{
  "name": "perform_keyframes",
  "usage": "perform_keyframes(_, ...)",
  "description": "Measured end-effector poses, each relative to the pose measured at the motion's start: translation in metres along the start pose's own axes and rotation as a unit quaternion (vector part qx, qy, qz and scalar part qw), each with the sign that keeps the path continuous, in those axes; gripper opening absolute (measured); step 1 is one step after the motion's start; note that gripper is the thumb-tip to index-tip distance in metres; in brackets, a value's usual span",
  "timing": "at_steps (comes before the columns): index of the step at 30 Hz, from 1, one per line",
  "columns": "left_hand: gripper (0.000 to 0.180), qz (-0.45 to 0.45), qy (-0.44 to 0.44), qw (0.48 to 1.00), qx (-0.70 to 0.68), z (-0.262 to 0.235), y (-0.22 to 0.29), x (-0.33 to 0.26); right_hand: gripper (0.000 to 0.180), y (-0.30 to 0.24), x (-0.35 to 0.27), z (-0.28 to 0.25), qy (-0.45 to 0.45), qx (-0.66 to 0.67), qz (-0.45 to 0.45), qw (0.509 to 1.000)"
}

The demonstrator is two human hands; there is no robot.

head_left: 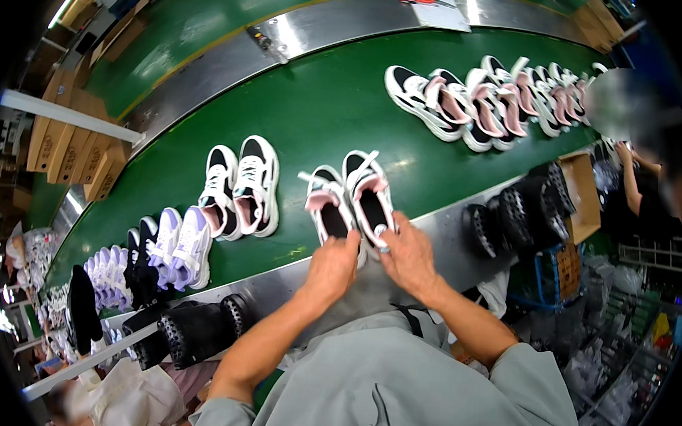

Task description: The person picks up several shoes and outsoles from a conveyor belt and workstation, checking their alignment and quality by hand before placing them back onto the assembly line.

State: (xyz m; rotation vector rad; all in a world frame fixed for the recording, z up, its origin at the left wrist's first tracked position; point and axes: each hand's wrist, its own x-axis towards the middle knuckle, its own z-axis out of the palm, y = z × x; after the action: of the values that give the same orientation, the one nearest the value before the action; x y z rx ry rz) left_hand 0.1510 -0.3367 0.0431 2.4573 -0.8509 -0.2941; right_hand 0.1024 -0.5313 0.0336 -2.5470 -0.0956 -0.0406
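Note:
In front of me is a pair of white and black sneakers with pink linings, toes pointing away and tongues pulled up. My left hand (333,267) is closed on the heel of the left sneaker (322,183). On the heel of the right sneaker (356,167), the fingers of my right hand (410,255) are closed, with the thumb near the collar. The two sneakers sit side by side at the near edge of the green conveyor belt (315,111); whether their soles rest fully on it I cannot tell.
Left along the belt stand a matching sneaker pair (242,185), lilac sneakers (181,243) and more shoes. Several pink-lined sneakers (478,104) line the right. Black rollers (204,329) and dark lugged soles (510,218) flank the metal edge. A co-worker's arm (630,178) is at far right.

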Motion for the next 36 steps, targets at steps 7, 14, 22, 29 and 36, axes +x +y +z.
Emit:
perform_keyframes(7, 0.053, -0.024, 0.113, 0.992, 0.041, -0.010, 0.077, -0.039, 0.023, 0.002, -0.112, 0.028, 0.072, 0.024, -0.012, 0.997)
perform_keyframes(14, 0.016, -0.026, 0.007, 0.999, -0.038, 0.025, 0.044, 0.013, 0.026, 0.004, -0.134, -0.045, 0.106, 0.071, 0.012, 0.992)
perform_keyframes(22, 0.017, -0.006, 0.016, 0.998, -0.053, 0.028, 0.062, 0.026, 0.044, 0.213, -0.125, -0.258, 0.315, -0.207, 0.302, 0.875)
perform_keyframes(29, 0.016, -0.083, -0.011, 0.983, -0.161, 0.035, 0.067, 0.024, 0.056, 0.290, -0.101, -0.262, 0.076, -0.299, 0.349, 0.885)
perform_keyframes(36, 0.012, -0.095, -0.002, 0.974, -0.206, 0.046, 0.060, 0.027, 0.056, 0.281, -0.097, -0.274, 0.041, -0.332, 0.334, 0.881)
